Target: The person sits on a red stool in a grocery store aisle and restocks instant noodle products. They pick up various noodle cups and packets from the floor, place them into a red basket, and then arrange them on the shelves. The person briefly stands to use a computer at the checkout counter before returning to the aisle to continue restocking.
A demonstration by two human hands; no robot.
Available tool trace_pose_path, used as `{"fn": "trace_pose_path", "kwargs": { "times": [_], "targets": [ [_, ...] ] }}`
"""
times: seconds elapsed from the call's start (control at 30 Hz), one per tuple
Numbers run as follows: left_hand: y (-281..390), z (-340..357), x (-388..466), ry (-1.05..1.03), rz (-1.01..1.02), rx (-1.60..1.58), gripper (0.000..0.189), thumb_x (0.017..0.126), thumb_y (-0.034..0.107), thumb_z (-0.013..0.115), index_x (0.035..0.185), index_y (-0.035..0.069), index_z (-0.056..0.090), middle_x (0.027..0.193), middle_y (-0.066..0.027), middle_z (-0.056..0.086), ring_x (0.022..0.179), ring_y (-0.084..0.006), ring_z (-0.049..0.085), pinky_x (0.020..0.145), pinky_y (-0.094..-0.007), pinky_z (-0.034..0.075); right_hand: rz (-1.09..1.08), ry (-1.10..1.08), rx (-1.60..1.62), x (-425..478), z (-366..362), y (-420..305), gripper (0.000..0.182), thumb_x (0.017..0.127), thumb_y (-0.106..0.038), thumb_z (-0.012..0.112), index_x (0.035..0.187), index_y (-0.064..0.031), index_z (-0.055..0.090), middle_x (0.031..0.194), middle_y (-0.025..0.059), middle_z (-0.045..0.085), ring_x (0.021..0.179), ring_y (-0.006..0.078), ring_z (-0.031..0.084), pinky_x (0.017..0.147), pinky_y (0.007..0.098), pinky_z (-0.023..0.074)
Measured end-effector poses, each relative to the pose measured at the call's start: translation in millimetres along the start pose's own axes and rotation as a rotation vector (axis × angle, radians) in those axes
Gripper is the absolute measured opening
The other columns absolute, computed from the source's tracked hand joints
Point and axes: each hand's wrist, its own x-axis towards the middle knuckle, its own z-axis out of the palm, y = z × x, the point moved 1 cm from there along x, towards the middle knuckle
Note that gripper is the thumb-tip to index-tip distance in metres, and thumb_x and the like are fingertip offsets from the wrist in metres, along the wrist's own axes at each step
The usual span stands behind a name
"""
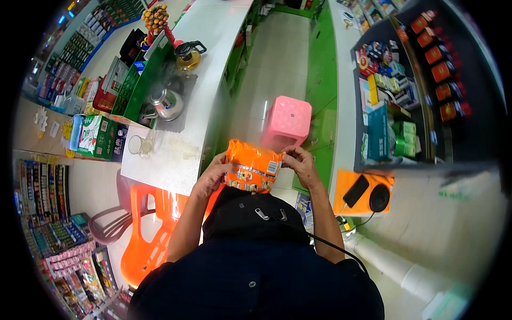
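An orange plastic packet (252, 160) with a barcode and small printed pictures is held up in front of my body. My left hand (214, 173) grips its left end, with the thumb lying over the front. At the other end, my right hand (299, 163) pinches the upper right corner between thumb and fingers. Whether the packet is sealed, I cannot tell. Just below it is a black bag (256, 216) with two zip pulls, worn against my front. Beyond the packet stands a pink plastic stool (289, 118) on the tiled floor.
On the white counter (180, 160) to the left are a steel kettle (167, 104), a glass teapot (189, 56) and a glass cup (139, 145). An orange plastic chair (148, 232) stands lower left. Right, a phone (356, 191) lies near green cabinets (322, 80).
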Motion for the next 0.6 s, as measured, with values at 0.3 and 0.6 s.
{"fn": "trace_pose_path", "kwargs": {
  "times": [0.3,0.6],
  "targets": [
    [77.2,-19.0,101.4,0.145,0.015,-0.113,0.063,0.074,0.005,0.066,0.135,-0.004,0.054,0.121,-0.0130,0.069,0.105,-0.0216,0.070,0.092,-0.0345,0.059,-0.051,-0.044,-0.077,160.7,-13.0,-36.0,0.012,0.094,-0.009,0.072,0.101,-0.0001,0.068,0.091,0.0033,0.070,0.084,0.0107,0.065,0.079,0.0262,0.0542],
    [188.4,-72.0,241.2,0.068,0.024,-0.109,0.064,0.073,0.005,0.065,0.135,-0.005,0.054,0.122,-0.0141,0.067,0.109,-0.0232,0.069,0.095,-0.0348,0.057,-0.187,0.045,-0.212,319.6,-9.0,-100.7,0.008,0.098,-0.008,0.067,0.098,-0.0004,0.064,0.087,0.0029,0.068,0.080,0.0099,0.064,0.076,0.0257,0.0534]
  ]
}}
